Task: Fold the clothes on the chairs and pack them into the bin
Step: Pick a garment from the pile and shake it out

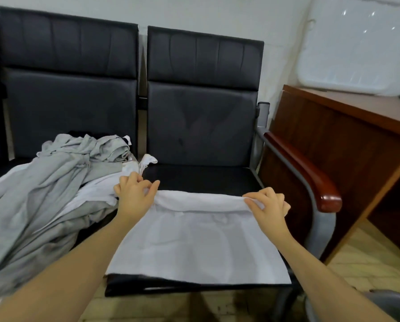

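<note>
Nearest, a white garment [194, 242] is spread flat across the right chair's seat [201, 180]. Its far folded edge is pinched at the left corner by the left hand [134, 196], fingers curled on cloth, and at the right corner by the right hand [267, 205], likewise curled. Beside it, grey clothes [55, 182] are heaped on the left chair [68, 89]; a wooden desk [347, 135] is seen right

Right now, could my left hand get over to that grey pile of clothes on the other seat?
Probably yes. The grey pile lies right beside the left hand with nothing between them, but that hand is pinching the white garment and would have to let go first.
</note>
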A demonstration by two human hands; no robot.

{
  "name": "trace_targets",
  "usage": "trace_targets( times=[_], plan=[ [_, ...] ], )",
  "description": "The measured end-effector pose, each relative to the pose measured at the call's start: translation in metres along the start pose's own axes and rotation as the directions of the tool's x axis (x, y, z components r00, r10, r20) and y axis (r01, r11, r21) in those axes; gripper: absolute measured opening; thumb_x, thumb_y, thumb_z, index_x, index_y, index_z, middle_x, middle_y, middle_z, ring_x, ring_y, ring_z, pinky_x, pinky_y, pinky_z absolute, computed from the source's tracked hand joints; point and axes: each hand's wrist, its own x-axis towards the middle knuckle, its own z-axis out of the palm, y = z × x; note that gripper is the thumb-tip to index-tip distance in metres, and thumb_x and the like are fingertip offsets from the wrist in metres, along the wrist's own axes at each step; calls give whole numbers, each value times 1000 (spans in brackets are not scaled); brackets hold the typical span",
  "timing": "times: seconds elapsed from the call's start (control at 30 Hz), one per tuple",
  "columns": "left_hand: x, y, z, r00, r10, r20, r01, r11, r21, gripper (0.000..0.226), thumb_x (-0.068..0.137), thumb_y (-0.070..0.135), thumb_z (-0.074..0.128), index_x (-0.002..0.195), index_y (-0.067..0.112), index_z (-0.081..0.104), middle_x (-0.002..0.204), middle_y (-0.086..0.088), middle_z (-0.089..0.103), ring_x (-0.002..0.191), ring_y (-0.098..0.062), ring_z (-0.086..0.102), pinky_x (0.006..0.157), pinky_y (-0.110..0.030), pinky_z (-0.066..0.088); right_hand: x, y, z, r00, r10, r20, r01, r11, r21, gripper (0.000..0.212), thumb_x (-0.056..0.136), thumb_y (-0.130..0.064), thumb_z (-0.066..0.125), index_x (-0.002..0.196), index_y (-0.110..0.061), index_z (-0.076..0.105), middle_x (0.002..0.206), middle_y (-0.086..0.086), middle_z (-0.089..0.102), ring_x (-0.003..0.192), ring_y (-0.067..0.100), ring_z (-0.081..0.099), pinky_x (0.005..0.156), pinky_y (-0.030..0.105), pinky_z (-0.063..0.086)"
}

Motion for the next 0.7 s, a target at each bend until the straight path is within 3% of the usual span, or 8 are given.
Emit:
trace_targets(
  times=[0.3,0.4,0.53,0.63,0.7],
  plan=[
    [-87,-31,-22,999,-49,-12,49,999,-20,36,88,29,66,59,8,65,84,-4,51,93,-30,42,79,-35,17,-87,11,-1,996,52,74,-56,997,59,7,87,-30,68,86,-31,74,81,-15,44,92,14,39,70,28,12],
    [-111,-40,-23,1000,14,-12,-14,1000,26,49,89,44,55,53,11,61,73,2,48,86,-26,42,74,-33,17,-106,18,0,996,66,68,-69,996,47,9,87,-30,67,85,-32,75,77,-15,44,88,16,41,70,28,14],
    [-129,-40,-19,983,115,141,-143,966,214,56,85,53,35,51,18,61,63,5,55,78,-25,51,70,-35,22,-118,20,8,979,85,184,-65,991,-114,21,96,-36,52,98,-32,73,101,-13,54,109,18,41,83,31,16],
    [-127,-29,-9,941,185,282,-261,930,260,53,85,52,32,74,18,71,79,-1,67,83,-28,61,76,-40,35,-112,7,20,961,70,266,4,963,-269,32,100,-38,40,123,-33,61,129,-12,51,125,17,37,95,31,13],
    [-125,-15,-1,887,209,412,-313,927,206,59,88,54,28,104,17,70,110,-5,66,104,-28,60,87,-43,39,-107,1,34,926,52,374,53,963,-264,41,101,-39,35,139,-30,45,146,-6,41,134,19,32,106,31,14]
  ],
)
